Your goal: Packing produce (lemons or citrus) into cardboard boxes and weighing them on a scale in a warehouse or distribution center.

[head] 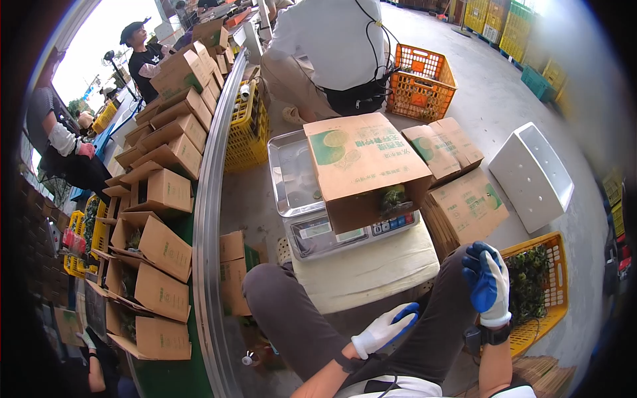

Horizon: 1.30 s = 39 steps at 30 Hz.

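Note:
My left hand (387, 326), in a white glove with blue palm coating, rests over my lap near the right thigh, with nothing seen in it. Raised by my right knee, my right hand (488, 283) wears a matching glove; its fingers are loosely curled and it appears to hold nothing. Before me, a cardboard box (366, 154) with green citrus print lies across a digital scale (313, 231), covering part of its steel tray (288, 171). Green produce in clear wrap (395, 196) shows at the box's near opening. The scale sits on a cloth-covered stand (368, 271).
Open cartons (161, 293) line a green conveyor (164, 378) behind a metal rail (211, 199) on my left. To my right are a yellow crate (560, 283) of green produce, flattened cartons (473, 204) and a white foam box (527, 184). A seated person (333, 45) is ahead.

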### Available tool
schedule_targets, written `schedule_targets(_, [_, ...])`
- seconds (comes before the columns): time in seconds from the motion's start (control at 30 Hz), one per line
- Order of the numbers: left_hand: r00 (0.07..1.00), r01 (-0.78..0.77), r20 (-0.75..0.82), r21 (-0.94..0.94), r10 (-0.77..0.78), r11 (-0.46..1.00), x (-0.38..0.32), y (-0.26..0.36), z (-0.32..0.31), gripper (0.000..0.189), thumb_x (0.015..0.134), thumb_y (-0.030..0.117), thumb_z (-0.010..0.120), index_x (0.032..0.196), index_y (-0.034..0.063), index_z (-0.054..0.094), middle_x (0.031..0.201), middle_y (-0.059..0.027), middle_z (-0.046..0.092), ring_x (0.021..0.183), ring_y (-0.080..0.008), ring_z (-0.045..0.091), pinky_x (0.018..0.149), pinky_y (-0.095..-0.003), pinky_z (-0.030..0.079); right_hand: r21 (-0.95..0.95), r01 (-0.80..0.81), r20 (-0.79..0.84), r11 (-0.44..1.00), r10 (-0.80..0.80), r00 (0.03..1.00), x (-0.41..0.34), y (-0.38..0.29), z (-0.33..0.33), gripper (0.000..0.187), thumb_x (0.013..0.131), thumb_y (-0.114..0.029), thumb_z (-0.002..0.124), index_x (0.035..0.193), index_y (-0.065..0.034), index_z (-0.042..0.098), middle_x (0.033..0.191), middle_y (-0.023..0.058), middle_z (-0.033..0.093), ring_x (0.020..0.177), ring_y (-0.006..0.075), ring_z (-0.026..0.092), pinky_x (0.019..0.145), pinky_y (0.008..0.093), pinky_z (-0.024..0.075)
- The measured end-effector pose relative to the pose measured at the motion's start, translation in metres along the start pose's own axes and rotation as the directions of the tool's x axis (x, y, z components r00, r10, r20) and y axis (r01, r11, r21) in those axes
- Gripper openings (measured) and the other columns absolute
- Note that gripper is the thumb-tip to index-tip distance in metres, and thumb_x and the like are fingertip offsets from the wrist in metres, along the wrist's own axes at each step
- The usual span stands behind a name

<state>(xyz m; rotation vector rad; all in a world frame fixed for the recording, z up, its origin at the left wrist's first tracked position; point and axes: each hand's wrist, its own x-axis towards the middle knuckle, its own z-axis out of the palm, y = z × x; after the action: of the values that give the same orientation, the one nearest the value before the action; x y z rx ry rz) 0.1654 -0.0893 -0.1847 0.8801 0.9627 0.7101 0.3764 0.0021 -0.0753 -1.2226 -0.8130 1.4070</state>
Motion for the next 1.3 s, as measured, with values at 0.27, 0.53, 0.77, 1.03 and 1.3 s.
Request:
schedule_targets(0.27, [0.947, -0.313, -0.107, -0.117, 0.302, 0.942, -0.07, 0.117, -0.048, 0.051, 0.1, 0.012, 0.051, 0.145, -0.0041, 0.034, 0.141, -0.014, 0.048, 0.128, -0.021, 0.047, 0.109, -0.0324, 0.034, -0.149, 0.044, 0.191, 0.988, -0.015, 0.982, -0.019, 0.012, 0.027, 0.03, 0.094, -0.006, 0.059, 0.123, 0.0009, 0.056, 0.111, 0.0065, 0.064, 0.099, 0.0122, 0.062, 0.084, 0.0271, 0.0517])
schedule_targets(0.53, [0.984, -0.119, -0.145, -0.113, 0.102, 0.986, -0.065, 0.072, -0.058, 0.05, 0.101, 0.018, 0.05, 0.143, -0.005, 0.038, 0.137, -0.0143, 0.051, 0.123, -0.0204, 0.051, 0.107, -0.0316, 0.037, -0.463, 0.299, 0.459, 0.835, -0.063, 0.886, -0.002, 0.017, 0.07, 0.035, 0.089, -0.014, 0.068, 0.119, 0.0004, 0.058, 0.091, 0.0056, 0.061, 0.064, 0.0088, 0.055, 0.059, 0.0234, 0.0452])
schedule_targets(0.77, [0.979, -0.187, -0.128, -0.227, 0.161, 0.956, -0.051, 0.057, -0.066, 0.05, 0.102, 0.021, 0.048, 0.142, -0.007, 0.037, 0.135, -0.0186, 0.052, 0.123, -0.0258, 0.053, 0.107, -0.0362, 0.038, -0.636, 0.769, 0.706, 0.06, -0.357, 0.612, 0.04, 0.004, 0.141, 0.036, 0.086, -0.025, 0.068, 0.112, -0.0008, 0.059, 0.096, 0.0188, 0.062, 0.074, 0.0326, 0.064, 0.065, 0.0395, 0.0527])
schedule_targets(1.03, [0.968, -0.23, -0.148, -0.185, 0.205, 0.955, -0.053, 0.052, -0.068, 0.052, 0.101, 0.024, 0.049, 0.142, -0.0072, 0.037, 0.135, -0.0192, 0.052, 0.123, -0.0273, 0.053, 0.108, -0.0375, 0.038, -0.714, 0.646, 0.698, -0.27, -0.337, 0.632, 0.1, 0.057, 0.208, 0.023, 0.087, -0.027, 0.06, 0.094, -0.0078, 0.07, 0.086, 0.0147, 0.07, 0.076, 0.0285, 0.069, 0.062, 0.0393, 0.0544])
schedule_targets(1.3, [0.968, -0.245, -0.114, -0.209, 0.225, 0.947, -0.05, 0.056, -0.063, 0.053, 0.101, 0.024, 0.05, 0.142, -0.0074, 0.038, 0.135, -0.0188, 0.052, 0.123, -0.0274, 0.053, 0.107, -0.0377, 0.039, -0.507, 0.829, 0.835, -0.236, -0.374, 0.404, 0.053, 0.023, 0.171, 0.011, 0.083, -0.013, 0.061, 0.092, -0.011, 0.055, 0.068, 0.0055, 0.061, 0.063, 0.0234, 0.065, 0.051, 0.034, 0.0494])
